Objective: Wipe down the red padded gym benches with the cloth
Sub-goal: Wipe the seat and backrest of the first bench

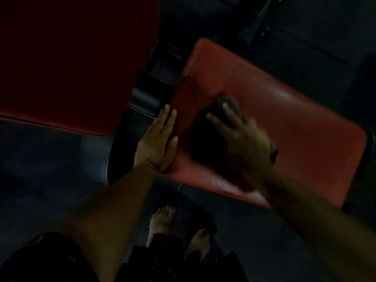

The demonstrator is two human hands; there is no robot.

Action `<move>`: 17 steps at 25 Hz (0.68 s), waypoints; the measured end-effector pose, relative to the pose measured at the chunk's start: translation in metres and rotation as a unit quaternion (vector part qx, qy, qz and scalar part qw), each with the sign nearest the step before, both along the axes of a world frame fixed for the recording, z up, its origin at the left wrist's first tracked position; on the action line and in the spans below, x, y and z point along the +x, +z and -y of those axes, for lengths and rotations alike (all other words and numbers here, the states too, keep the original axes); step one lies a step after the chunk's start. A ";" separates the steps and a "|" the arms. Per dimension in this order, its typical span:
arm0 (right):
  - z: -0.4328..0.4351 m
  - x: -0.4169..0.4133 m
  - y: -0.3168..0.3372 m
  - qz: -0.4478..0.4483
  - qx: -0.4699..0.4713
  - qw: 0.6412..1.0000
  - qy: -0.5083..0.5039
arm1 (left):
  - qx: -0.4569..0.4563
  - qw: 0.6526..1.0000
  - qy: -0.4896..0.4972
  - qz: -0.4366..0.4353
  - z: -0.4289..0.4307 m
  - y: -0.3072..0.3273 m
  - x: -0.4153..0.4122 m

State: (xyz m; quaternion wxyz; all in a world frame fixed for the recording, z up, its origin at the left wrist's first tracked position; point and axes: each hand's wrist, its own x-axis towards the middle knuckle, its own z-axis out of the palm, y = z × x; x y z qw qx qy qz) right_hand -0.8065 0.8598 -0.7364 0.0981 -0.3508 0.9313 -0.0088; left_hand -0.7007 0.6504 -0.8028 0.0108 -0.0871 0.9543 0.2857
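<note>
Plainly the cloth (232, 100) is soft and light, a limp dark rag that will bunch or slide under the palm instead of holding any shape. It lies on the near bench (301, 127), toward its left end, pinned beneath the right hand (244, 137). That hand is blurred, yet its fingers look spread and fairly straight, pressing down flat on the cloth, not gripping it. A flat, wide press over the cloth's middle seems the best hold, since a pinch at one corner would probably let the rest trail.

The left hand (156, 143) lies open, fingers straight and together, resting along the bench's left edge as a brace.

The pad is red vinyl, smooth and glossy, with wet-looking glints near its far side and its near edge; it is likely slick and gives a little under pressure. A second red pad (71, 58) sits to the left in deep shadow, apart from the first, with black frame parts (146, 96) between them. Below is a dark textured floor mat (50, 169), where bare feet (160, 222) stand. The room is very dim.
</note>
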 end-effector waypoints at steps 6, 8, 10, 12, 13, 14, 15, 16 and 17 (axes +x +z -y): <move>-0.015 0.128 -0.001 0.051 0.025 0.986 0.156 | 0.034 0.999 0.012 -0.008 0.002 -0.005 0.000; -0.001 0.101 -0.001 0.045 -0.007 0.977 0.206 | 0.037 0.999 0.019 -0.006 0.001 -0.004 0.000; 0.019 0.059 0.003 0.033 -0.019 0.979 0.201 | 0.042 0.999 0.021 -0.003 0.001 -0.004 0.000; 0.033 0.003 0.002 0.024 0.028 0.988 0.147 | 0.044 0.999 0.024 -0.011 0.001 -0.003 -0.001; 0.036 -0.028 0.000 0.024 0.045 0.994 0.099 | 0.041 0.999 0.024 -0.016 0.000 -0.003 -0.001; 0.037 -0.059 -0.001 0.017 0.049 0.997 0.050 | 0.034 0.999 0.024 -0.017 0.000 -0.003 -0.001; 0.039 -0.087 -0.002 0.011 0.054 0.998 0.006 | 0.025 0.999 0.022 -0.015 -0.001 -0.003 -0.001; 0.041 -0.111 0.000 0.010 0.063 0.997 -0.030 | 0.014 1.000 0.017 -0.012 -0.002 -0.002 0.000; 0.045 -0.128 0.000 0.014 0.073 0.995 -0.059 | 0.006 1.000 0.011 -0.010 -0.003 -0.002 0.000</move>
